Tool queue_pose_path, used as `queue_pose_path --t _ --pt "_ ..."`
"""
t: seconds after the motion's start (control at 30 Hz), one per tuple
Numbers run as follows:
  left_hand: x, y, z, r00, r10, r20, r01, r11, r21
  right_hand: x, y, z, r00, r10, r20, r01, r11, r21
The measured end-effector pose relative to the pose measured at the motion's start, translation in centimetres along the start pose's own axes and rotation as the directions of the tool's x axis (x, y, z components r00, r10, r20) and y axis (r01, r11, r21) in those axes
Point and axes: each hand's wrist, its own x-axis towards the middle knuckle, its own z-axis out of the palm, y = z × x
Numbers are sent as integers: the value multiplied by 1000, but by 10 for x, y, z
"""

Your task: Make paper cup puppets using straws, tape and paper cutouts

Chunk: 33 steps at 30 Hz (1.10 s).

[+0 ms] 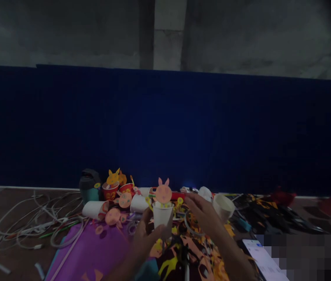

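Note:
Upright in the middle is a white paper cup [163, 218], and my left hand [146, 236] is wrapped round its lower left side. A pink paper rabbit head [163, 193] rises above the cup's rim, with small yellow paper flowers [180, 201] at both sides. My right hand [199, 208] is to the right of the cup, apart from it, with its fingers stretched toward the right flower; nothing shows in it.
Paper cups with animal heads [113, 177] and a dark bottle [89, 185] stand at the back left. White cables [51, 218] and purple paper [95, 249] lie left. Orange paper scraps [209, 249], an off-white cup [223, 207] and a phone [262, 259] are right.

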Motion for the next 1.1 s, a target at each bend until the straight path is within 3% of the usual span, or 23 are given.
queue_pose_path --t 0.1,0.27,0.43,0.5,0.57,0.63,0.7,0.77,0.93,1.1 --pt "-1 -1 -1 999 -22 34 22 1000 -16 0 5 10 993 20 112 -21 1000 8" --pt "0 -9 -3 993 -63 100 70 995 -65 -3 5 22 992 -29 126 17 995 96" --pt "0 -5 -3 994 -90 -60 84 992 -97 -5 -1 22 967 10 254 -25 998 54" --pt "0 -1 -3 988 -68 -136 54 993 -104 -9 1 23 908 53 416 -60 998 3" --pt "0 1 -3 984 -57 -166 38 993 -114 -14 5 26 816 93 571 -72 996 -58" --pt "0 2 -2 981 -65 -184 42 991 -128 -19 10 31 751 132 647 -87 991 -102" --pt "0 1 0 976 -74 -203 47 990 -135 -22 15 39 755 169 634 -126 986 -114" --pt "1 -1 0 975 -59 -213 30 990 -138 -24 17 47 792 184 582 -159 983 -94" --pt "1 -5 -4 963 -93 -251 66 991 -112 -25 13 59 864 105 493 -133 991 22" --pt "-1 4 -4 986 -69 -154 47 989 -141 -28 8 58 839 131 528 -151 989 -6"
